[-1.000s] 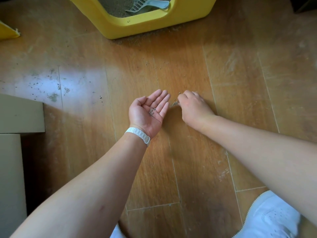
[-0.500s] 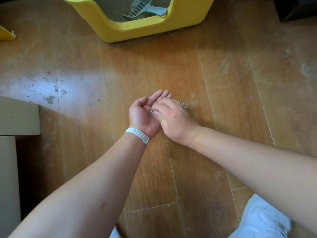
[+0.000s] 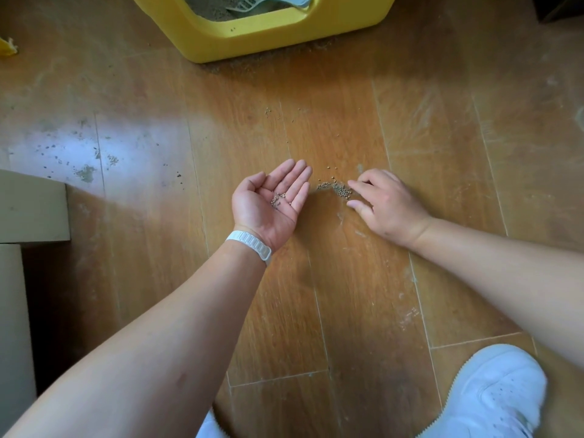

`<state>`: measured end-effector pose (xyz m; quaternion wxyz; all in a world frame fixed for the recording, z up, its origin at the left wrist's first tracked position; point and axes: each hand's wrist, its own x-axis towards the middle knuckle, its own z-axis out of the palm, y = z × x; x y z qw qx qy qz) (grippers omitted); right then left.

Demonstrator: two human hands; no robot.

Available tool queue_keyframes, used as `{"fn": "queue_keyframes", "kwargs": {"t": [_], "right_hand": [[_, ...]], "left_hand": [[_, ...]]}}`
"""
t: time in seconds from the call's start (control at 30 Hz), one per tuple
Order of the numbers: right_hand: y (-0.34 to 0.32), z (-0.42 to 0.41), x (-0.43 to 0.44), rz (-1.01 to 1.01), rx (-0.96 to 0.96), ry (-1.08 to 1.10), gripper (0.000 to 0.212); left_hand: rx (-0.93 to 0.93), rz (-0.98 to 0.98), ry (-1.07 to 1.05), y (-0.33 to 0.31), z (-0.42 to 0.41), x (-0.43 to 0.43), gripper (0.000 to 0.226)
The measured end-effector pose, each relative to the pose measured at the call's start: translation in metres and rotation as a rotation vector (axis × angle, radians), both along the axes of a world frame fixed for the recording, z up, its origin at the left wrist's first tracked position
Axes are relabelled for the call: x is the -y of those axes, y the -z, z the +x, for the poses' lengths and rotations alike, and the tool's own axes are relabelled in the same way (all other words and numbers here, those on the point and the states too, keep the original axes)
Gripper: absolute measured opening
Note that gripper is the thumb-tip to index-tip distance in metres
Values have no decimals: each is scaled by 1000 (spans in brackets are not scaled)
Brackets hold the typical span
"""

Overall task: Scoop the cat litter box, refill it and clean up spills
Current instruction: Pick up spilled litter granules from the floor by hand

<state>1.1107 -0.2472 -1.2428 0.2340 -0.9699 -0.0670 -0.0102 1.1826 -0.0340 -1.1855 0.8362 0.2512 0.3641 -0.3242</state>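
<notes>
My left hand lies palm up just above the wooden floor, fingers straight, with a few litter grains resting in the palm. To its right a small pile of spilled litter grains sits on the floor. My right hand is palm down beside that pile, its index fingertip and thumb framing the grains with the fingers loosely spread. The yellow litter box stands at the top of the view, with litter inside and a pale blue scoop lying in it.
More litter dust lies along the box's front edge and in scattered specks at the left. A beige cardboard box stands at the left edge. My white shoe is at the bottom right.
My right hand went from the floor pile to my left palm, dropped grains there, and is now back at the pile on the floor. My left hand stayed palm up.
</notes>
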Motion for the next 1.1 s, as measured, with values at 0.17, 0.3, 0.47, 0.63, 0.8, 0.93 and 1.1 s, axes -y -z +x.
{"fn": "queue_keyframes", "kwargs": {"t": [0.17,0.3,0.47,0.63,0.8,0.93,1.1], "right_hand": [[9,6,-11,83,68,5,34],[13,16,-14,114,87,-5,29],[12,26,-14,136,97,-22,28],[13,31,-13,151,83,-57,24],[14,37,-14,166,140,-47,9],[14,37,-16,55,218,-70,13],[12,38,-22,-120,152,-74,14]], "left_hand": [[-12,3,3,2,-5,3,48],[-26,21,16,7,-9,6,48],[-28,24,30,9,-7,10,48],[-23,13,38,9,-3,13,48],[-22,0,31,11,-1,13,49],[-29,-2,23,13,-1,11,49],[-29,2,25,13,-2,9,51]]}}
